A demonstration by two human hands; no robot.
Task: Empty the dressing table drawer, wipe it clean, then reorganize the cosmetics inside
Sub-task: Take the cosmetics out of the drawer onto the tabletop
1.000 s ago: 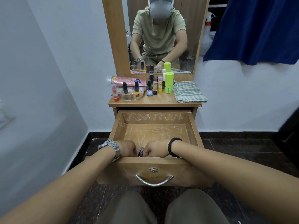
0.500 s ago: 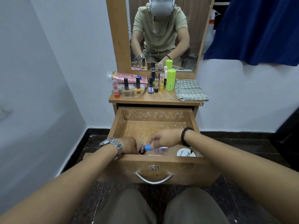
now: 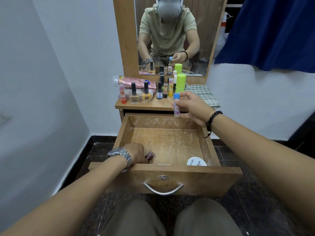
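Drawer (image 3: 163, 178) stood pulled fully out of the dressing table (image 3: 144, 106), its front panel and curved metal handle (image 3: 163, 189) nearest to us, above our knees. Inside, at the front left corner, our left hand (image 3: 136, 153) curled round a small dark red bottle (image 3: 150, 155) lying on the drawer floor; a metal watch (image 3: 121, 154) sat on that wrist. At the front right corner lay a round white lid (image 3: 196, 162) with printed lettering, partly hidden by the front panel. White scuff marks covered the drawer floor and its back wall. Farther on, above the drawer's back right corner, our right hand (image 3: 194, 108) pinched a clear tube with a blue cap (image 3: 176, 104), held upright and clear of the tabletop; a black bead bracelet (image 3: 212, 120) circled that wrist. On the tabletop stood nail polish bottles (image 3: 140, 95), small tubes and a green stick (image 3: 180, 83), with a folded checked cloth (image 3: 204, 95) to their right. Behind them rose the mirror (image 3: 172, 36).
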